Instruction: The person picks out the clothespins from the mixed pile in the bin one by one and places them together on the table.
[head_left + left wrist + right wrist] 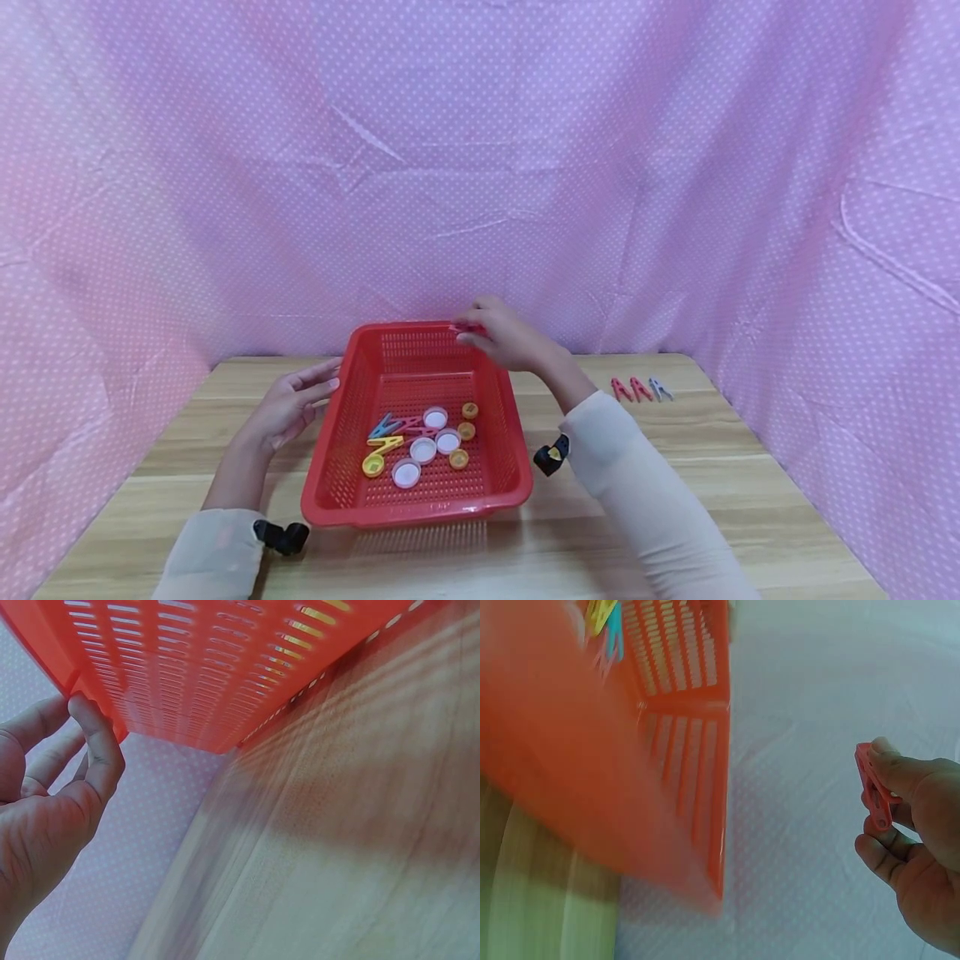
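Observation:
A red plastic basket [517,450] with slotted walls is on the table in front of me. Thumb and fingers of my left hand [288,408] pinch its left rim, seen also in the left wrist view. My right hand [506,333] is above the basket's back right corner, pinching a red clothespin [876,787] between thumb and fingers. Lying in the basket are a blue clothespin [383,427], a yellow clothespin [387,444] and pink clothespins [422,432]. Around them are several round white caps with pink rims [423,451] and several yellow caps [459,458].
On the wooden table [675,483], to the right, two red clothespins [639,388] and a grey-blue clothespin [661,389] lie in a row. A pink dotted cloth [480,167] hangs behind the table and along both sides.

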### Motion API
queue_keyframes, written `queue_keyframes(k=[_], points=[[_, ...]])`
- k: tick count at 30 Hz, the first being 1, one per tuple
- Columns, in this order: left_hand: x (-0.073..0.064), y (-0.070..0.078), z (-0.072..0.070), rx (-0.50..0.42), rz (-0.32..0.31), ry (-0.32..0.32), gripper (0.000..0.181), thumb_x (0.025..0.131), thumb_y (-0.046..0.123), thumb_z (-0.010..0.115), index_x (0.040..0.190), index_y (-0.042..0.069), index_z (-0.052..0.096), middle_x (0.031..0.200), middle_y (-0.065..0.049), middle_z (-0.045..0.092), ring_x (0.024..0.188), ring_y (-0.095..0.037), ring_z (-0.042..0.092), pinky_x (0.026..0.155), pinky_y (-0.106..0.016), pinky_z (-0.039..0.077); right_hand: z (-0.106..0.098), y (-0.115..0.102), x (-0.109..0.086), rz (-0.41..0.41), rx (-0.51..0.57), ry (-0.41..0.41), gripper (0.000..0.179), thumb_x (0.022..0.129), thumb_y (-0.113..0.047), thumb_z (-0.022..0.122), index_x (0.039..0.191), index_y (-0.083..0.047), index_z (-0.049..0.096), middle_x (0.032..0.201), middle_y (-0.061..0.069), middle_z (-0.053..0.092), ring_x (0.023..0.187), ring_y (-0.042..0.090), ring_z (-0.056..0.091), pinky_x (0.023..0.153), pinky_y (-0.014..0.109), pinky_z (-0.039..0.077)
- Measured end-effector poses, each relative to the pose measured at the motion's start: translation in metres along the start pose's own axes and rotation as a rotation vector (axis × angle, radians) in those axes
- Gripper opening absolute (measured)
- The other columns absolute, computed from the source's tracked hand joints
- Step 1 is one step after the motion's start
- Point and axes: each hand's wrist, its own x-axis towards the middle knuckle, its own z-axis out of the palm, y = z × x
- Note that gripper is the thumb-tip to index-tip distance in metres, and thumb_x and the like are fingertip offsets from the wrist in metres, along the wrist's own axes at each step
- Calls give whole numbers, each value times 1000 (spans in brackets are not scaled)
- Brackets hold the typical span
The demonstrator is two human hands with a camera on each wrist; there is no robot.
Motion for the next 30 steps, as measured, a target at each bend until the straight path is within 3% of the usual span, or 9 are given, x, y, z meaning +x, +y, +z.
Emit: queue_keyframes(k=[9,13,25,30], points=[[-3,-2,0,-26,22,-23,54,104,2,57,154,-4,38,126,2,68,109,-11,69,91,-34,60,-7,40,-30,-23,-14,64,29,95,-9,73,123,-1,72,102,8,64,94,22,56,82,38,53],[-3,-2,-2,-38,22,-33,53,104,2,57,154,-2,41,125,1,69,109,-11,69,91,-34,60,-9,57,-46,-10,-35,82,24,96,-7,72,119,-1,73,99,8,64,94,24,56,83,41,51],[0,-1,0,-24,21,-29,52,103,4,59,153,0,44,125,2,69,107,-11,70,90,-35,60,-10,110,-100,130,-55,111,26,98,-11,70,120,3,72,99,10,66,95,29,60,83,48,52],[0,0,-1,-10,17,-25,53,104,4,59,154,-1,41,125,3,70,108,-11,70,90,-35,60,-3,131,-116,185,-69,100,18,98,-8,69,112,1,74,96,9,67,94,28,60,85,48,52]])
